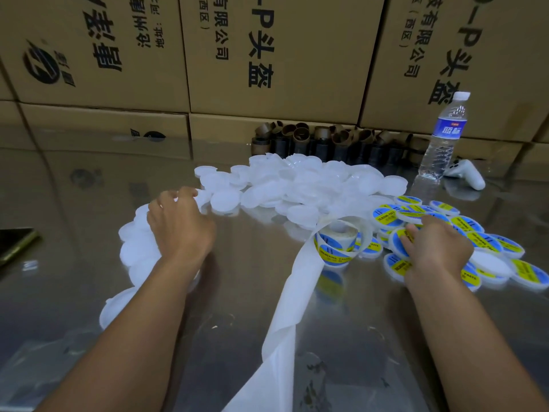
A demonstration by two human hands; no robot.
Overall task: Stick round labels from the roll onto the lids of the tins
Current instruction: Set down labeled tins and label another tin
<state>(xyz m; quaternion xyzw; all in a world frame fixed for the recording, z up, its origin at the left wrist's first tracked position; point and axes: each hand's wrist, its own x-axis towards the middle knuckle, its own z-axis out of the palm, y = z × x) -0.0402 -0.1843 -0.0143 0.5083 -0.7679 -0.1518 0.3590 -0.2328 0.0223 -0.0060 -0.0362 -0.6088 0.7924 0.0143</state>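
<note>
A long white strip of spent backing paper (285, 307) is trailing toward the viewer across the shiny steel worktop (252, 337). The left hand (181, 230) is curling its fingers (181, 193) round one of the plain white plastic lids (297, 185), a large heap probably still waiting. The right hand (436, 251) is pressing spread, straight fingers on a smaller pile of blue and yellow labelled lids (481, 242). The small roll of round labels (335, 242) is sitting between the hands, nearer the right.

From my remote feed I saw little of the person: the left forearm (133, 331) and right forearm (475, 337) were uncovered to the lower frame edge, and the left hand (181, 230) and right hand (436, 251) were bare.
</note>
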